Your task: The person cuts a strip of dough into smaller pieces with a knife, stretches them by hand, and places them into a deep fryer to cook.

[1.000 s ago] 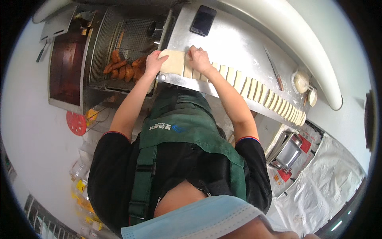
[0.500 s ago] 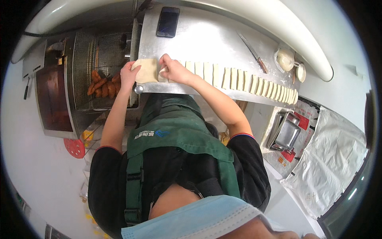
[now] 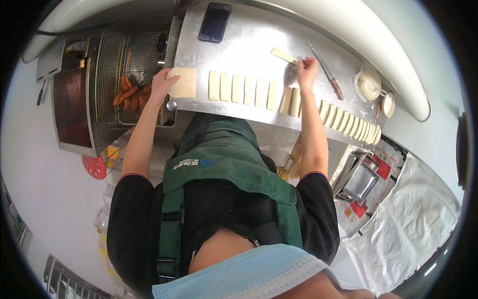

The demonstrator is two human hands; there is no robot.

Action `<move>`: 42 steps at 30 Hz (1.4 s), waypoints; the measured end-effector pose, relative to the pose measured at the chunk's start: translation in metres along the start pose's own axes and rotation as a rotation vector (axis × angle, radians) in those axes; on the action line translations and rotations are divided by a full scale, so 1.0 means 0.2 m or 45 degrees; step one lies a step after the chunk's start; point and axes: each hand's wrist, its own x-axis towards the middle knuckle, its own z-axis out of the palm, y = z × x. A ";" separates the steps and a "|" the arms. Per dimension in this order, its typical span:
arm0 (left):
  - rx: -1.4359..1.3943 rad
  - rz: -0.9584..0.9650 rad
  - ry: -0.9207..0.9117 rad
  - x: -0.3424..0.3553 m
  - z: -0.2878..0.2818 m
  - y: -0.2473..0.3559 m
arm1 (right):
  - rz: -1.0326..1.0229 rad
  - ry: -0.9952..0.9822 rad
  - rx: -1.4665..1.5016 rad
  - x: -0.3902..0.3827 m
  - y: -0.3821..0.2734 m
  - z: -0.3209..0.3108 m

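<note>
We see a pale strip of dough (image 3: 285,55) lifted at one end by our right hand (image 3: 306,67), which pinches it just above the steel tabletop (image 3: 249,40), beyond the row of cut dough pieces (image 3: 242,89) that runs from the middle of the tabletop off to the right. Our left hand (image 3: 163,82) lies with its fingers spread on the edge of a larger uncut dough slab (image 3: 182,82) at the left end of that row, pressing rather than gripping it. We judge the step in hand to be picking single strips off the row; the next move seems to call for a light hold, so the soft strip does not stretch or tear. A long knife (image 3: 324,69) lies just right of the right hand, and a dark phone (image 3: 214,22) rests at the far edge. Left of the tabletop stands a fryer with a wire basket (image 3: 124,65) holding browned fried sticks (image 3: 130,93). A green apron (image 3: 219,164) fills the lower view.
</note>
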 end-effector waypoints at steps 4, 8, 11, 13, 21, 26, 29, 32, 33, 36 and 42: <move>0.012 0.022 -0.061 -0.03 0.07 0.01 | -0.437 0.198 -0.426 -0.01 -0.13 -0.05; 0.007 0.063 -0.083 -0.03 0.17 0.06 | -0.526 -0.090 -0.202 -0.11 -0.37 0.06; -0.015 0.084 -0.028 -0.03 0.16 0.06 | -0.529 -0.238 -0.213 -0.18 -0.51 0.11; 0.014 0.020 0.045 -0.06 0.14 0.09 | -0.527 -0.266 -0.237 -0.17 -0.50 0.12; -0.253 -0.083 0.176 -0.11 0.11 0.00 | -0.398 -0.061 -0.476 0.02 0.07 -0.25; -0.055 -0.029 0.165 -0.15 0.12 -0.01 | -0.240 0.181 -0.927 0.11 0.53 -0.58; 0.453 0.070 0.179 -0.20 0.12 0.04 | -0.111 0.084 -1.037 0.13 0.65 -0.67; 0.951 0.275 0.290 -0.29 0.13 0.08 | -0.053 -0.173 -1.105 0.15 0.60 -0.70; 1.046 0.400 0.313 -0.31 0.13 0.05 | -0.108 -0.201 -1.141 0.16 0.59 -0.70; 1.377 0.740 0.223 -0.42 0.21 0.09 | -0.318 -0.272 -1.218 0.19 0.58 -0.71; 1.482 0.933 0.071 -0.47 0.28 0.03 | -0.251 -0.364 -1.087 0.23 0.56 -0.72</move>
